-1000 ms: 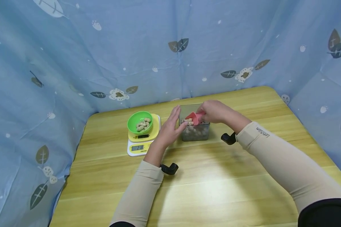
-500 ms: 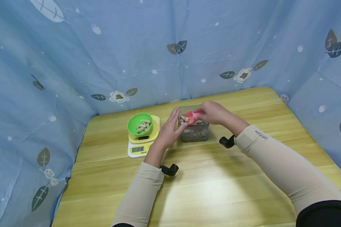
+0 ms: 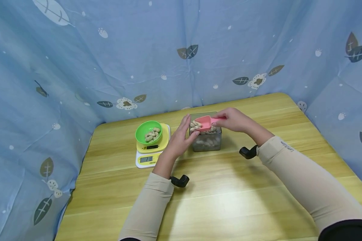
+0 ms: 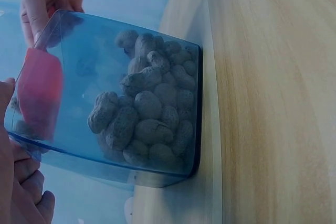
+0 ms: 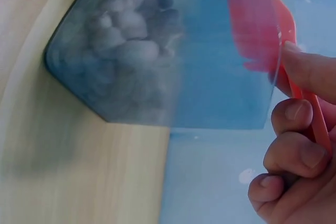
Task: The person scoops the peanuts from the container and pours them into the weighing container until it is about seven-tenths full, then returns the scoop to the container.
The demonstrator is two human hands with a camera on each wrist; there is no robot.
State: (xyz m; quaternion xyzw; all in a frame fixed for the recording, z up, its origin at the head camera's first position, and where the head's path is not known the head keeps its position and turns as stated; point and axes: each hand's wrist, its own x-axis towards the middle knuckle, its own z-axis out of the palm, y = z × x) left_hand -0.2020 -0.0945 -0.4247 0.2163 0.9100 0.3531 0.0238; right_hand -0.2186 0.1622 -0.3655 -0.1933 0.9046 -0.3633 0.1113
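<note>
A clear grey plastic container [image 3: 207, 144] stands on the table, partly filled with unshelled peanuts [image 4: 149, 106]. My left hand [image 3: 179, 139] rests against its left side, fingers straight along the wall and thumb at the front corner. My right hand [image 3: 233, 119] grips the handle of a pink scoop [image 3: 203, 123], thumb on top and fingers curled under, as the right wrist view shows. Several peanuts lie at the scoop's mouth, level with the container's rim. Through the wall, the scoop [image 4: 41, 85] shows near the top, above the heap.
Left of the container, a yellow and white kitchen scale [image 3: 137, 161] carries a green bowl [image 3: 142, 129] with several peanuts. Its display seems to read 218 or 21.8. A blue patterned curtain [image 3: 157, 60] hangs behind the wooden table [image 3: 205, 201].
My right hand has raised the scoop out of the heap to the rim and drawn slightly right, levelling it with peanuts in it. My left hand stays put.
</note>
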